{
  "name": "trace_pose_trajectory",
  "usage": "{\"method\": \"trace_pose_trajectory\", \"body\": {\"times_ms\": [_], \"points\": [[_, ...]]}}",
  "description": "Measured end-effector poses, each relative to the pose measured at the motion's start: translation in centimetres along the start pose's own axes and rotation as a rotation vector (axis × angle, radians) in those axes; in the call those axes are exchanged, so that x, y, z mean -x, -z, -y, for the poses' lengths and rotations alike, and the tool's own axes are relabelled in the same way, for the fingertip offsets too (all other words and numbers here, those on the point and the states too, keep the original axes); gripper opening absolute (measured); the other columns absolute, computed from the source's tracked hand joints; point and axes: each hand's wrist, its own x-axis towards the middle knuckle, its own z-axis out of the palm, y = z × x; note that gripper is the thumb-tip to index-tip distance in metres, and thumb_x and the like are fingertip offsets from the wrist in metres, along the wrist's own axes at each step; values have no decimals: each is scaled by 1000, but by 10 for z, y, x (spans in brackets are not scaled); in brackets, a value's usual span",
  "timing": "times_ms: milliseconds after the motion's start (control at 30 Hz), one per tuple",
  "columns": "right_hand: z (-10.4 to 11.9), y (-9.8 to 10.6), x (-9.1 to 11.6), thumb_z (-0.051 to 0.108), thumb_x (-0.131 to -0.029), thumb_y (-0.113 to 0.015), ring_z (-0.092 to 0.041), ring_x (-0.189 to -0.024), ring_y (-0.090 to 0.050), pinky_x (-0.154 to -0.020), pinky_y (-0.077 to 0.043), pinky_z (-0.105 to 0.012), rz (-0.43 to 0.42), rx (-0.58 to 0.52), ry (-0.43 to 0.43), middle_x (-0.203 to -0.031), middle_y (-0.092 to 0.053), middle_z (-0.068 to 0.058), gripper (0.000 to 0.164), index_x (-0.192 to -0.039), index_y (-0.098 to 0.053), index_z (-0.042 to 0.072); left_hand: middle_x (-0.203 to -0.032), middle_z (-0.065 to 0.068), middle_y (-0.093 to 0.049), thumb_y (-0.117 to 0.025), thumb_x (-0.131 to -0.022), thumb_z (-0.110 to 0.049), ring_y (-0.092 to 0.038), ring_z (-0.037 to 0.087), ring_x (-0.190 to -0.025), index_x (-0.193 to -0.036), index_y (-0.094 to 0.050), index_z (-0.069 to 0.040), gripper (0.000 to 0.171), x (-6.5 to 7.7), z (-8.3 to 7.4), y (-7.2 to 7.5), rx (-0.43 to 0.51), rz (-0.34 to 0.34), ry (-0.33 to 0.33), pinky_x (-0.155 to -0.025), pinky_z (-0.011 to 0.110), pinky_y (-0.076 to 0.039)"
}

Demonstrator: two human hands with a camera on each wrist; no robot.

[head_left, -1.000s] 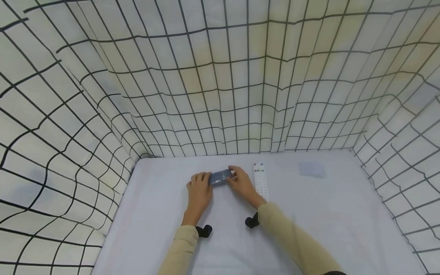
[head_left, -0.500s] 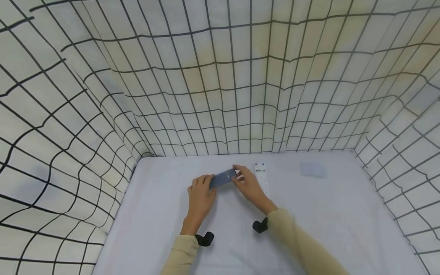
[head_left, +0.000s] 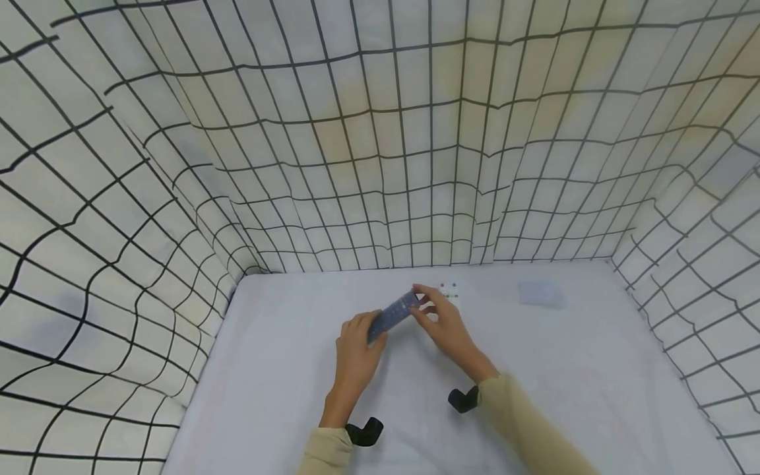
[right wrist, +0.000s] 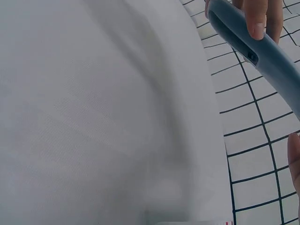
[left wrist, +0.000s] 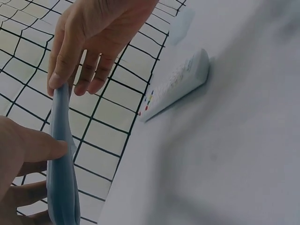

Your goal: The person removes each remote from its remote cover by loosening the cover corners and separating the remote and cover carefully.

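Observation:
Both hands hold a slim blue case (head_left: 392, 318), long and flat with rounded edges, tilted above the table. My left hand (head_left: 358, 346) grips its lower left end, thumb on the near side and fingers behind. My right hand (head_left: 444, 328) pinches the upper right end between thumb and forefinger, the other fingers bent loosely. A long slot shows in the side of the blue case (right wrist: 265, 49) in the right wrist view. A white remote control (left wrist: 180, 82) with coloured buttons lies on the table, partly behind my right hand in the head view.
A pale translucent sheet (head_left: 541, 293) lies at the back right of the white table (head_left: 582, 369). White grid-patterned cloth (head_left: 380, 218) walls in the back and both sides. Black mounts (head_left: 365, 432) stick out at both wrists.
The blue case has turned, its right end rising and its left end coming nearer. Both hands have shifted right with it, and the right hand now covers more of the white remote control.

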Motion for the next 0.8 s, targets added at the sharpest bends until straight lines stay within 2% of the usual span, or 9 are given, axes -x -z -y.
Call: {"method": "trace_pose_trajectory", "body": {"times_ms": [200, 367, 533, 667, 800], "points": [[5, 7, 4, 8, -93, -69, -20, -112, -60, -91, -55, -33, -57, -35, 33, -134, -59, -7, 49, -139, -53, 4, -132, 6, -62, -70, -93, -22, -54, 28, -119, -133, -61, -14, 42, 5, -9, -2, 119, 26, 14, -96, 56, -43], [6, 12, 7, 10, -93, -70, -17, -114, -59, -93, -54, -34, -87, -31, 12, -132, -59, -1, 49, -139, -54, 14, -135, 6, -60, -65, -97, -27, -53, 27, -121, -137, -59, -16, 42, 5, -12, -5, 250, 98, 49, -99, 53, -43], [9, 15, 9, 16, -93, -71, -14, -120, -56, -97, -52, -34, -111, -38, 10, -136, -57, 3, 51, -141, -52, 22, -136, 4, -59, -58, -100, -39, -53, 26, -122, -140, -55, -22, 43, 5, -13, -6, 385, 190, 88, -94, 52, -47], [11, 17, 9, 12, -93, -71, -18, -120, -57, -97, -52, -34, -124, -46, 28, -139, -56, 0, 53, -142, -51, 17, -138, 3, -58, -55, -101, -43, -53, 26, -124, -142, -54, -25, 44, 4, -16, -7, 459, 255, 115, -93, 50, -49], [13, 19, 10, 7, -92, -70, -22, -119, -57, -96, -53, -33, -133, -77, 65, -140, -55, -4, 55, -143, -50, 12, -136, 7, -59, -52, -102, -43, -55, 27, -124, -141, -55, -21, 45, 1, -18, -8, 563, 311, 132, -94, 47, -50]]}}
